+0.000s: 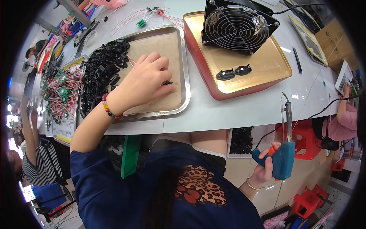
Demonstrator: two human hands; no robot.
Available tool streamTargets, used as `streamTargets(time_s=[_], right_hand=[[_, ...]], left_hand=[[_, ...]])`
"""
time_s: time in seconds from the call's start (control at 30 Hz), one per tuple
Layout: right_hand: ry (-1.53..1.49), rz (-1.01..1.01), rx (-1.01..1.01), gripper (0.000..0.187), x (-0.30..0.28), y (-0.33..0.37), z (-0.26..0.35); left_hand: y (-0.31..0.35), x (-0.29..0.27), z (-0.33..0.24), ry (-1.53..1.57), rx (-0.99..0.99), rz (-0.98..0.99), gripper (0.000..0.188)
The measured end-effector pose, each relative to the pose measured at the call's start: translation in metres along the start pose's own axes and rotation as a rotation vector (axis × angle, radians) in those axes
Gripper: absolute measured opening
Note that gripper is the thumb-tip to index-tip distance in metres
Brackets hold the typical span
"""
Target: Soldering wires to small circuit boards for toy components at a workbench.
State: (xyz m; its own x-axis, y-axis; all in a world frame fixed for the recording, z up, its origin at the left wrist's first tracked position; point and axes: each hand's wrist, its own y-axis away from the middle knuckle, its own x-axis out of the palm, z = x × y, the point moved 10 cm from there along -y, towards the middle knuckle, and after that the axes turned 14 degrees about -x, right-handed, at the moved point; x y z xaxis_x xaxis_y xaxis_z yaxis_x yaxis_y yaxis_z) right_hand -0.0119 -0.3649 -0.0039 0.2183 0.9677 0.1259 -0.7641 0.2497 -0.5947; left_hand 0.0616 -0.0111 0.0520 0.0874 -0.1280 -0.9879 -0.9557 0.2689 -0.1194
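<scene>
My left hand (146, 80) reaches over a metal tray (186, 82), its fingers curled and pinching a small dark part (167, 83). Most of that part is hidden by the fingers, so its kind does not show. Thin pale and red wires stick out beside the hand. Black plastic housings (101, 68) lie heaped along the tray's left side. My right hand (264, 166) grips a blue soldering gun (284, 162) with an orange trigger, past the table's front edge. Its tip (284, 95) points up and away from me. Two black housings (234, 71) rest on a gold-topped red tin (263, 74).
A black fan (239, 32) with a wire guard stands on the tin. Small green boards with red and white wires (63, 91) are piled left of the tray. A black pen (297, 60) lies at right. The gun's cable loops rightward. Other people sit on both sides.
</scene>
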Motion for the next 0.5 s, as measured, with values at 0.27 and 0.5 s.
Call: streamTargets(time_s=[0.27,0.5], right_hand=[[0.006,0.007,0.009,0.041,0.002,0.0,0.0],[0.02,-0.002,0.0,0.041,0.0,0.001,0.003]], left_hand=[[-0.003,-0.003,0.022,0.508,-0.124,0.221,0.021],[-0.027,0.005,0.026,1.103,-0.245,0.336,0.019]])
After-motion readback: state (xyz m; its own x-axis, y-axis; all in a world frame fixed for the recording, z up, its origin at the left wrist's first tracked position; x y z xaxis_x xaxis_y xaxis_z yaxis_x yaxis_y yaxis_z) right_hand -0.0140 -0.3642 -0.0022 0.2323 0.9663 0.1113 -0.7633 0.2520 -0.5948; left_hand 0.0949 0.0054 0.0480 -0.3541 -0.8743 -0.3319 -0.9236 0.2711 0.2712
